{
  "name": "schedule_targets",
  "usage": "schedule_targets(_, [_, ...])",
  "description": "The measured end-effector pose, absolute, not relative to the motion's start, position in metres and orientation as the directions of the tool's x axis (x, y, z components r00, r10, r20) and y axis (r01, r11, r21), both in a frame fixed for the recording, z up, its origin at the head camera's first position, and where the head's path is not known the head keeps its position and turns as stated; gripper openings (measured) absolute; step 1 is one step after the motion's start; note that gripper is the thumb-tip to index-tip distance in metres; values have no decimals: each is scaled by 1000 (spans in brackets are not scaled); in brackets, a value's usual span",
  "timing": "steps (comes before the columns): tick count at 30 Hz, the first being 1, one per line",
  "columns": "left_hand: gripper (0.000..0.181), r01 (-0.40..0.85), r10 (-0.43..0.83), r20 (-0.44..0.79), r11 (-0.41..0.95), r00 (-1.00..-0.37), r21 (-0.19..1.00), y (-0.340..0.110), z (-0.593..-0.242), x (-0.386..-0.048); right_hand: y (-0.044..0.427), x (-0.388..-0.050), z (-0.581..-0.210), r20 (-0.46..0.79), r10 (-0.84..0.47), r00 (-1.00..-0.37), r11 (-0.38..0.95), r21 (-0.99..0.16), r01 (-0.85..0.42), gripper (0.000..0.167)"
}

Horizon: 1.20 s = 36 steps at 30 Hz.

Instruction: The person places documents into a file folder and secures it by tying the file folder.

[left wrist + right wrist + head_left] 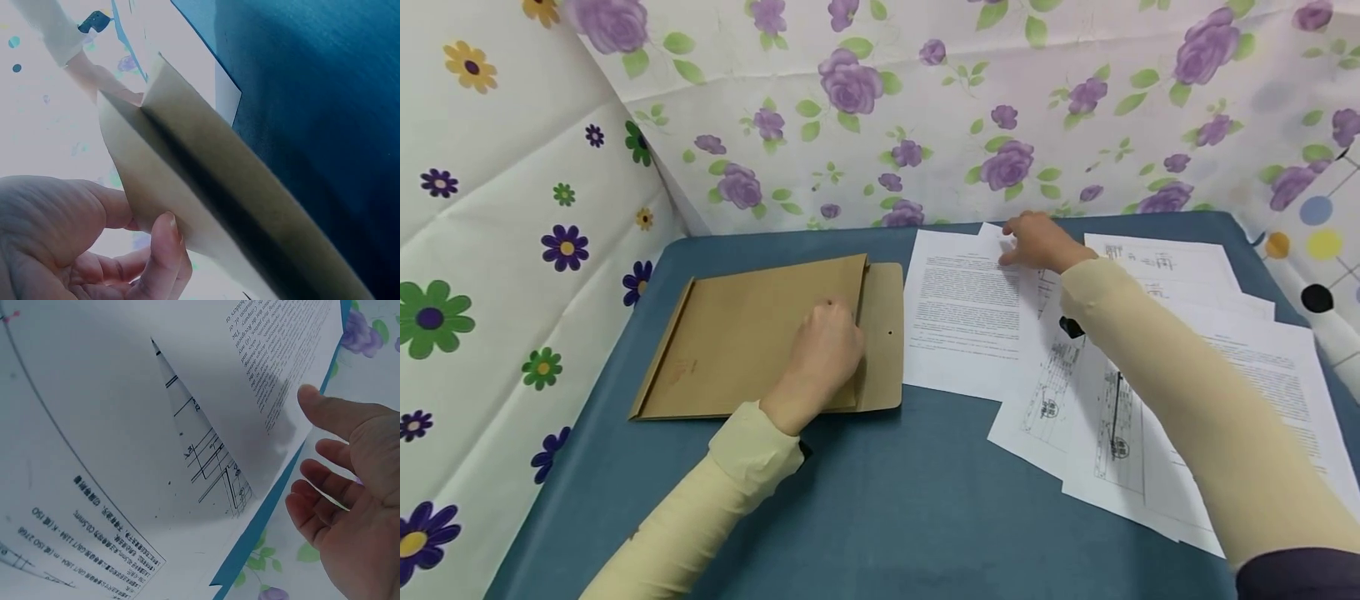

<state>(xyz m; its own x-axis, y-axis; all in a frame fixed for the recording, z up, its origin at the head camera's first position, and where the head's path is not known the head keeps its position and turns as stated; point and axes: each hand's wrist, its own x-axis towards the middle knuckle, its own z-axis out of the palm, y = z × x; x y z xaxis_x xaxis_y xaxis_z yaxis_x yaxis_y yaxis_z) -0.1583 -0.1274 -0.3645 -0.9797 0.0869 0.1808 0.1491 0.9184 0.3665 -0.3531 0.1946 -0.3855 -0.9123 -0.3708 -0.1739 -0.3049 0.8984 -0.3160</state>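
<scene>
A brown paper envelope (752, 333) lies on the blue table, its flap (882, 333) folded out to the right. My left hand (820, 354) pinches the upper layer at its mouth between thumb and fingers; in the left wrist view the envelope (162, 181) gapes with a dark slit beside that hand (94, 244). Over the far edge of the printed sheets reaches my right hand (1041, 242). Seen from the right wrist, this hand (356, 494) has its thumb and fingers apart above the edge of the paper (125, 425), with nothing between them.
Several overlapping sheets with text and line drawings (1262, 358) spread over the right side of the blue table (880, 517). Flowered cloth (850, 125) hangs behind the table and along its left side.
</scene>
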Motion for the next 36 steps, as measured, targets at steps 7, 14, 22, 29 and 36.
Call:
schedule_targets(7, [9,132,76,161,918,-984,375,-126,-364,-160,196,-365,-392,-192,-409,-892,891,-294,-345,76])
schedule_targets(14, [8,133,75,160,913,-984,386,-126,-365,-160,191,-363,-391,-242,-403,-882,901,-275,-336,79])
schedule_targets(22, [10,138,76,173,913,-982,383,-126,-365,-159,190,-370,-390,-282,-394,-875,909,-263,-325,80])
schedule_targets(29, [8,131,71,169,915,-983,382,-125,-363,-157,192,-373,-389,-313,-369,-875,921,-250,-299,88])
schedule_targets(36, [7,131,68,173,913,-983,386,-125,-365,-157,189,-371,-388,-267,-340,-902,932,-227,-284,94])
